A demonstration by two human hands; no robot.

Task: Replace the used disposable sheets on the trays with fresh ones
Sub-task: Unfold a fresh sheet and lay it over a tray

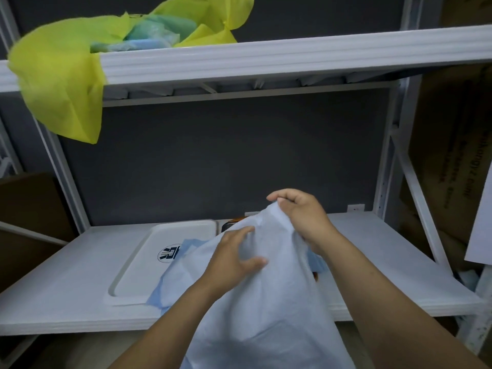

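**Pale sheet held up over the tray shelf**

Closest to me, at the bottom centre of the frame, hangs the thin pale blue disposable sheet [266,302], which drapes down between both forearms. The right hand [300,214] pinches its top corner, fingers curled round the bunched edge and lifted above the shelf. The left hand [234,251] lies against the front of the sheet lower down, with fingers spread and nearly straight and the thumb out to the side. It presses the sheet and does not clasp it.

Behind the sheet, left of centre, a white rectangular plastic tray [138,267] sits on the white lower shelf board [66,288]. A round dark logo [169,254] shows on the tray's floor. A deeper blue crumpled sheet [170,288] lies across the tray's right part and spills over its near rim. Something dark shows just past the pale sheet's upper edge, but I cannot make it out.

At the upper left, a yellow-green non-woven cloth [58,83] hangs over the front of the upper white shelf [292,57], with teal and blue packets [159,33] resting in it. Brown cardboard boxes [452,155] stand along the right edge.
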